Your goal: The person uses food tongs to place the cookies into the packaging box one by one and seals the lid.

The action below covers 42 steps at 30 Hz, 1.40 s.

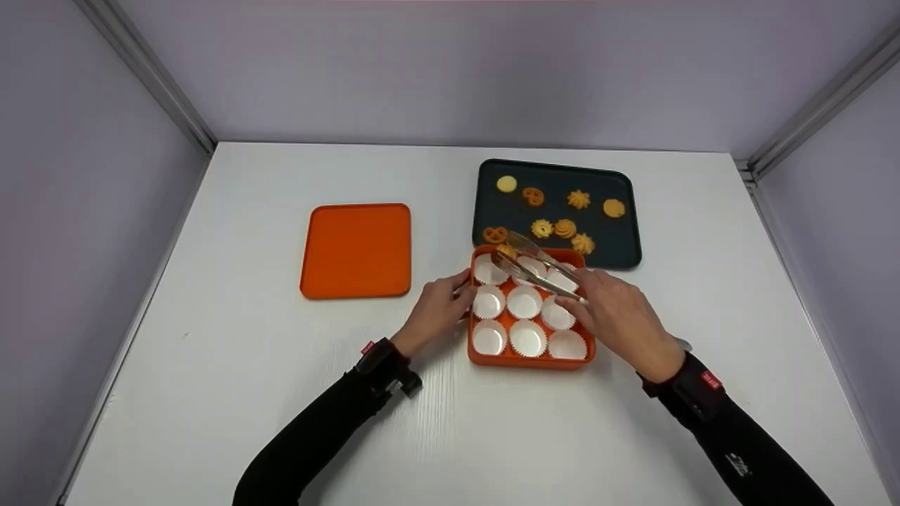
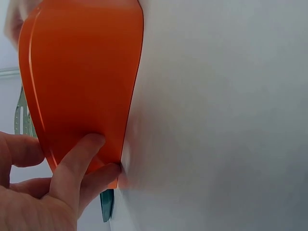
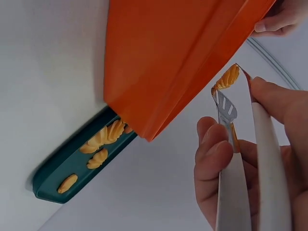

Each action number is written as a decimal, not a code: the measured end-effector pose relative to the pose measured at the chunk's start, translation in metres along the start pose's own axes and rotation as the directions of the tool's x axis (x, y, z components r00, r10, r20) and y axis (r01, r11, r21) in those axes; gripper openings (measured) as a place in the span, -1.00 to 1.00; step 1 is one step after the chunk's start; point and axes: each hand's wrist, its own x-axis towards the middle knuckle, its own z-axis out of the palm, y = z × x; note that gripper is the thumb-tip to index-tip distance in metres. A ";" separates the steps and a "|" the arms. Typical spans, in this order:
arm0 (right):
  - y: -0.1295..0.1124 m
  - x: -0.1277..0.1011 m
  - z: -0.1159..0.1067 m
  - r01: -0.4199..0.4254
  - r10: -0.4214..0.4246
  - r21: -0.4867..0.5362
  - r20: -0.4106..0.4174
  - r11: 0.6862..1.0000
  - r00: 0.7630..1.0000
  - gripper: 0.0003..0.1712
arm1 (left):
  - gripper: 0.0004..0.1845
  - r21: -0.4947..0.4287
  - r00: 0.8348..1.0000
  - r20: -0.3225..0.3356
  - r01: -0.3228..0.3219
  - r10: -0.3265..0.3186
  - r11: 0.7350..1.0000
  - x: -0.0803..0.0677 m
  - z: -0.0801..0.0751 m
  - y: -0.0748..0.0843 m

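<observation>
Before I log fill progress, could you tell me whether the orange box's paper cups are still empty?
Empty, as far as visible: the paper cups in the orange box show white insides; the cookie is in the tongs. Rear cups are partly hidden.

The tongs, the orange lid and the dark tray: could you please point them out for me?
tongs [image 1: 538, 267], head view, middle of the metal arms.
orange lid [image 1: 356, 249], head view, its flat centre.
dark tray [image 1: 626, 235], head view, bare right part.

The person wore long black sleeves, the right sleeve [image 1: 752, 457] bearing a small white mark. Behind each bare hand sat a black wrist strap [image 1: 696, 390] with a small red tag, the left strap [image 1: 383, 365] carrying a black block.
</observation>
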 end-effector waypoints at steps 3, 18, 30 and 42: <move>-0.003 0.003 0.002 0.008 -0.009 0.003 0.019 1.000 1.000 -0.43 | -0.46 -0.006 1.000 0.001 0.004 -0.004 1.000 0.000 0.000 0.001; -0.013 0.010 0.014 -0.004 0.005 -0.015 0.084 1.000 0.996 -0.41 | -0.46 -0.001 0.999 0.009 0.033 -0.033 0.999 0.000 0.001 0.002; -0.016 0.014 0.019 -0.009 0.014 -0.065 0.077 0.998 0.997 -0.40 | -0.47 0.055 1.000 0.001 0.005 -0.005 0.999 0.001 0.000 0.002; -0.012 0.010 0.007 -0.038 0.038 -0.001 0.121 0.999 0.992 -0.38 | -0.46 -0.003 0.999 0.001 0.045 -0.045 0.999 0.000 0.001 0.003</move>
